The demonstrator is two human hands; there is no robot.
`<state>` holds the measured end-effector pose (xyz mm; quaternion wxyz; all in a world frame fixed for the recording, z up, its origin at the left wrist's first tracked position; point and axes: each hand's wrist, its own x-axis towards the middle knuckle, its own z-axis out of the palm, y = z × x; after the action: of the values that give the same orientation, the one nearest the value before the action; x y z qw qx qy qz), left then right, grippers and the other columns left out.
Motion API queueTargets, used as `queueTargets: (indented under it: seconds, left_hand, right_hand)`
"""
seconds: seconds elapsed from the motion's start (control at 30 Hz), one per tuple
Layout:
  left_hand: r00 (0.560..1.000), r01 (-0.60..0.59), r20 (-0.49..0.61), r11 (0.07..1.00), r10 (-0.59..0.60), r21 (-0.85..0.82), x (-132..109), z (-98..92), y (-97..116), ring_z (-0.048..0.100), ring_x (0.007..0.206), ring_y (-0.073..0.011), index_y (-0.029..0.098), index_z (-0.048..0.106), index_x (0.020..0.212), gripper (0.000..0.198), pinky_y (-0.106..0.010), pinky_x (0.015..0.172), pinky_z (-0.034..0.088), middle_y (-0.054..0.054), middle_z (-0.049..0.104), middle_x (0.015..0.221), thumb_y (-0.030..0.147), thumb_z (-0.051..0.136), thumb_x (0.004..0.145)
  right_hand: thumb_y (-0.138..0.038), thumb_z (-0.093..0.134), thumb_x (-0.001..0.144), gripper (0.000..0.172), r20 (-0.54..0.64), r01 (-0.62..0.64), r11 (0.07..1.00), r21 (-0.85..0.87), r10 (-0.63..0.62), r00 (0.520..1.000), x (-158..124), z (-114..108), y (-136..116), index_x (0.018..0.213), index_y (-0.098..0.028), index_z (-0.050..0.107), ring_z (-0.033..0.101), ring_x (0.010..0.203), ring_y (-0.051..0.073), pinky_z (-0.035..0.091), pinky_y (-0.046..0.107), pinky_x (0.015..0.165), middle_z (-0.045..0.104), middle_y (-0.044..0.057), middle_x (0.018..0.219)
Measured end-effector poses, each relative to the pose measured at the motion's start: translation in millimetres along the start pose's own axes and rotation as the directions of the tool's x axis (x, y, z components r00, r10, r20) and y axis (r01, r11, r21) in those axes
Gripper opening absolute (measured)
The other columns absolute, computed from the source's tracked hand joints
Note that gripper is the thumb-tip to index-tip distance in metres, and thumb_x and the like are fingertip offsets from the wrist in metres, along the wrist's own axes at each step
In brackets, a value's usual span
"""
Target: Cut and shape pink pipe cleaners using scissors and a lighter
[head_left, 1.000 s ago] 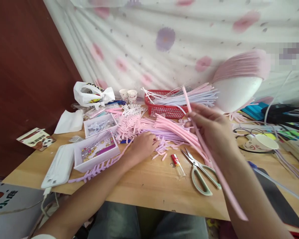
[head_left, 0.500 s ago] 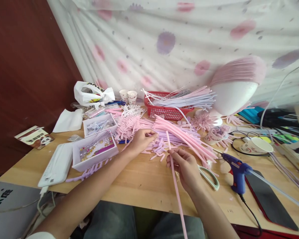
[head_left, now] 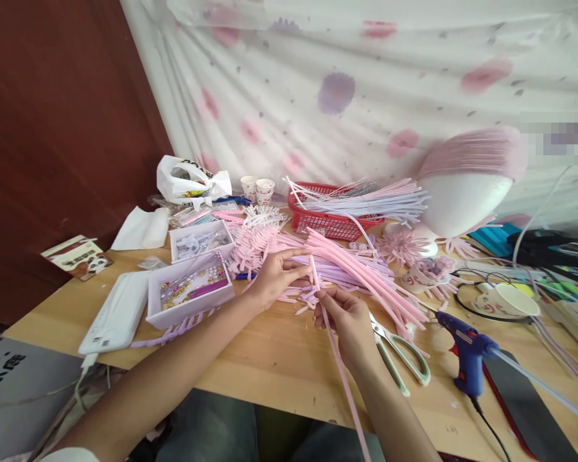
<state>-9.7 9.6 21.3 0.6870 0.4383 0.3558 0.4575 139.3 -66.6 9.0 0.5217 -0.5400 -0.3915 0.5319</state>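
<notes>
A long pink pipe cleaner (head_left: pixel 343 372) runs from between my hands down past the table's front edge. My right hand (head_left: pixel 349 324) is closed, pinching it near its upper part between thumb and fingers. At the short upper end, the thumb and fingertips of my left hand (head_left: pixel 280 277) close in on the stem; their exact contact is hard to see. Just behind my hands lie a bundle of pink pipe cleaners (head_left: pixel 361 269) and purple ones. Scissors with pale green handles (head_left: pixel 404 353) rest beside my right wrist. Short pink pieces (head_left: pixel 254 247) are heaped beyond my left hand.
On the left stand white boxes of beads (head_left: pixel 190 298) and a white power bank (head_left: pixel 113 314). A red basket (head_left: pixel 327 224) holds more stems. To the right are a blue glue gun (head_left: pixel 467 350), a black phone-like slab (head_left: pixel 534 410), paper cups (head_left: pixel 505 300) and a white head form (head_left: pixel 467 199).
My left hand has come right to the pipe cleaner's upper end. My right hand has shifted slightly left with the stem, uncovering more of the scissors. The whole view has shifted a little.
</notes>
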Motion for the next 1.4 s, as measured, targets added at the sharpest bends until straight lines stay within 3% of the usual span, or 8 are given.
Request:
queueTargets:
  seconds: [0.87,0.97,1.03,1.1,1.17,1.27,1.33,1.4]
  left_hand:
    - [0.992,-0.122,0.036,0.973,0.117,0.197,3.4,-3.3,-12.5,0.069,0.071,-0.0167,0.015,0.069,0.107,0.04,-0.033,0.072,0.059,-0.003,0.07,0.082,0.035,0.077,0.074]
    - [0.973,-0.228,0.082,0.853,0.215,0.469,3.2,-10.9,-2.8,0.069,0.083,-0.0221,0.015,0.068,0.115,0.039,-0.041,0.084,0.057,-0.007,0.072,0.086,0.033,0.068,0.081]
    - [0.866,-0.403,0.09,0.581,0.491,0.707,0.4,-16.6,6.3,0.062,0.111,-0.027,0.018,0.07,0.115,0.036,-0.046,0.103,0.046,-0.012,0.07,0.112,0.029,0.068,0.081]
    - [0.727,-0.509,0.179,0.346,0.662,0.788,-3.9,-20.1,13.0,0.049,0.129,-0.0295,0.02,0.068,0.123,0.042,-0.049,0.113,0.034,-0.014,0.06,0.133,0.03,0.067,0.082]
    - [0.67,-0.608,0.316,0.252,0.672,0.752,-7.9,-20.2,14.8,0.049,0.129,-0.0277,0.022,0.069,0.122,0.039,-0.045,0.113,0.033,-0.013,0.059,0.135,0.03,0.065,0.085]
    - [0.689,-0.683,0.464,0.287,0.557,0.671,-11.0,-15.9,8.6,0.06,0.114,-0.0258,0.026,0.075,0.113,0.029,-0.04,0.104,0.042,-0.01,0.07,0.117,0.029,0.067,0.085]
    - [0.73,-0.657,0.462,0.333,0.504,0.676,-10.6,-13.3,2.9,0.066,0.102,-0.025,0.026,0.077,0.107,0.023,-0.038,0.097,0.047,-0.01,0.074,0.106,0.029,0.066,0.086]
    - [0.773,-0.604,0.406,0.368,0.488,0.707,-9.0,-12.4,-0.7,0.068,0.091,-0.0239,0.025,0.078,0.1,0.02,-0.036,0.089,0.049,-0.01,0.076,0.097,0.028,0.064,0.088]
  right_hand:
    - [-0.039,0.071,0.078,0.023,-0.018,0.027,0.999,0.033,-0.027,0.999,2.8,6.1,8.5,0.071,-0.017,0.067,0.043,0.046,0.009,0.032,0.023,0.05,0.053,-0.004,0.05]
    - [-0.039,0.07,0.077,0.023,-0.021,0.036,0.999,-0.01,-0.037,0.999,1.1,1.0,-0.9,0.071,-0.017,0.065,0.045,0.047,0.01,0.033,0.024,0.05,0.054,-0.003,0.052]
    - [-0.04,0.067,0.079,0.025,0.034,0.07,0.982,-0.176,-0.065,0.997,0.7,-4.7,-14.8,0.069,-0.018,0.065,0.048,0.047,0.012,0.033,0.025,0.049,0.056,-0.002,0.054]
    - [-0.037,0.061,0.084,0.026,0.112,0.201,0.861,-0.467,-0.168,0.979,2.9,-10.7,-32.5,0.067,-0.018,0.065,0.05,0.049,0.014,0.034,0.026,0.05,0.058,0.0,0.054]
    - [-0.029,0.057,0.086,0.024,0.219,0.375,0.585,-0.72,-0.32,0.922,8.5,-15.2,-50.2,0.067,-0.019,0.066,0.051,0.053,0.015,0.034,0.027,0.054,0.06,0.001,0.057]
    - [-0.019,0.052,0.089,0.023,0.441,0.536,0.19,-0.823,-0.38,0.813,20.9,-17.6,-68.6,0.074,-0.019,0.07,0.056,0.064,0.016,0.036,0.027,0.061,0.066,0.005,0.07]
    - [-0.018,0.05,0.09,0.024,0.53,0.583,0.084,-0.808,-0.328,0.782,28.5,-17.0,-73.2,0.081,-0.019,0.072,0.06,0.071,0.017,0.037,0.027,0.064,0.069,0.007,0.08]
    - [-0.017,0.051,0.092,0.024,0.56,0.603,0.07,-0.795,-0.295,0.774,33.7,-15.9,-72.5,0.085,-0.018,0.074,0.062,0.075,0.018,0.039,0.027,0.066,0.069,0.007,0.085]
